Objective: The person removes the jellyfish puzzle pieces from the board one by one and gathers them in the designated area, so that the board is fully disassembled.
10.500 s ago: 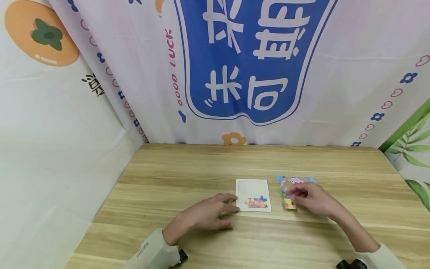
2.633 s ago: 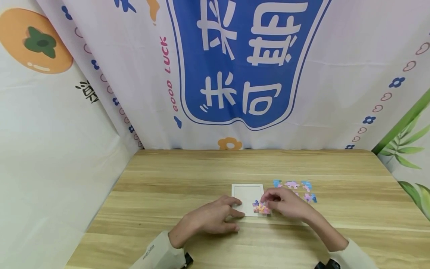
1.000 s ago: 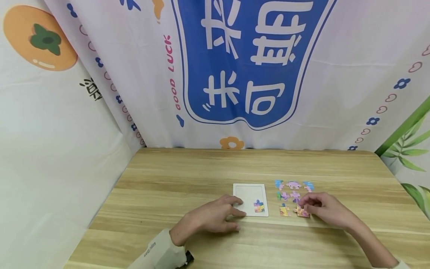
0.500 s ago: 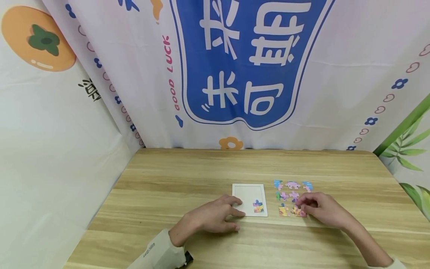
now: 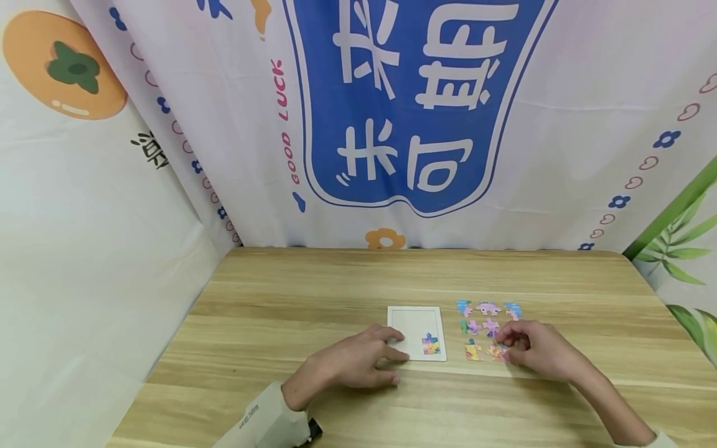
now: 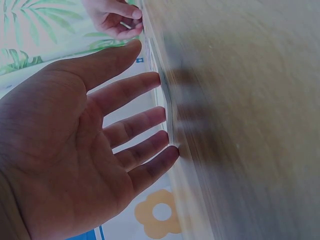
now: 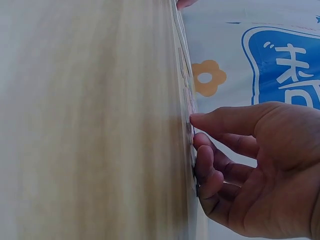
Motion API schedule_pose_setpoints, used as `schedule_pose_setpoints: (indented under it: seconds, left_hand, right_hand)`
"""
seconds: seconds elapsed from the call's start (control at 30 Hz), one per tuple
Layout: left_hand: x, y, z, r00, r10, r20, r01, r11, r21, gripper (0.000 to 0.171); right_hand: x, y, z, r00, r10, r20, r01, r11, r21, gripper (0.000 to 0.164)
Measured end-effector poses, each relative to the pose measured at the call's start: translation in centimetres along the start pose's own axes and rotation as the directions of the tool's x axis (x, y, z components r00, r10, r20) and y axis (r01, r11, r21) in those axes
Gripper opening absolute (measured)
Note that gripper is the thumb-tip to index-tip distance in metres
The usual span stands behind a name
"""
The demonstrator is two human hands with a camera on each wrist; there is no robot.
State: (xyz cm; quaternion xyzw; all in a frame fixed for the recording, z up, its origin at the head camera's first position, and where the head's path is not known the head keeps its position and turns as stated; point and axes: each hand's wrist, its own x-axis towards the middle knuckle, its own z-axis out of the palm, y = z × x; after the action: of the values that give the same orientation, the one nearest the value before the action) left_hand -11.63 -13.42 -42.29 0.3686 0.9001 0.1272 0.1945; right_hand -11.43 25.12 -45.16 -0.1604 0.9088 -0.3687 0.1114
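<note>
A white puzzle tray point(image 5: 411, 317) lies on the table, with one colourful jigsaw piece point(image 5: 431, 345) in its lower right corner. My left hand point(image 5: 358, 358) touches the tray's left side, fingers spread and nearly straight; in the left wrist view its fingertips meet the edge. My right hand point(image 5: 540, 348) is right of the tray, thumb and index fingertip at a yellow-pink jigsaw piece point(image 5: 496, 353) flat on the table. The right wrist view shows the thumb point(image 7: 200, 120) against the piece's edge, other fingers curled. A yellow piece point(image 5: 473, 351) lies just left of it.
Above those pieces, several more lie in loose rows, among them a pink one point(image 5: 489, 308) and blue corner ones point(image 5: 512, 310). The wooden table point(image 5: 313, 280) ends at a printed cloth point(image 5: 241, 124) behind.
The right hand went from the tray to the loose pieces with the yellow-pink piece, leaving one piece in the tray. Over the last second it shifted that piece slightly left; the left hand stayed.
</note>
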Motion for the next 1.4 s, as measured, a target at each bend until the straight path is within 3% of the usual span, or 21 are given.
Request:
schedule_pose_setpoints:
  seconds: [0.6, 0.93, 1.27, 1.4]
  left_hand:
    - [0.0, 0.0, 0.0, 1.000, 0.004, 0.006, -0.004, 1.000, -0.009, 0.045]
    - [0.1, 0.1, -0.1, 1.000, 0.014, -0.001, -0.014, 1.000, 0.003, 0.042]
    - [0.4, 0.5, -0.2, 1.000, 0.027, -0.009, -0.027, 0.998, 0.059, 0.042]
    - [0.6, 0.7, -0.3, 0.999, 0.033, -0.012, -0.032, 0.997, 0.069, 0.042]
  right_hand:
    - [-0.1, 0.1, 0.2, 1.000, 0.006, 0.001, -0.006, 1.000, -0.003, 0.019]
    - [0.4, -1.1, 0.2, 1.000, 0.009, -0.012, -0.009, 1.000, -0.003, 0.018]
    - [2.1, -2.9, 1.1, 0.998, -0.059, 0.021, 0.058, 0.997, 0.055, 0.017]
    - [2.7, -3.7, 1.6, 0.992, -0.121, 0.024, 0.120, 0.991, 0.062, 0.018]
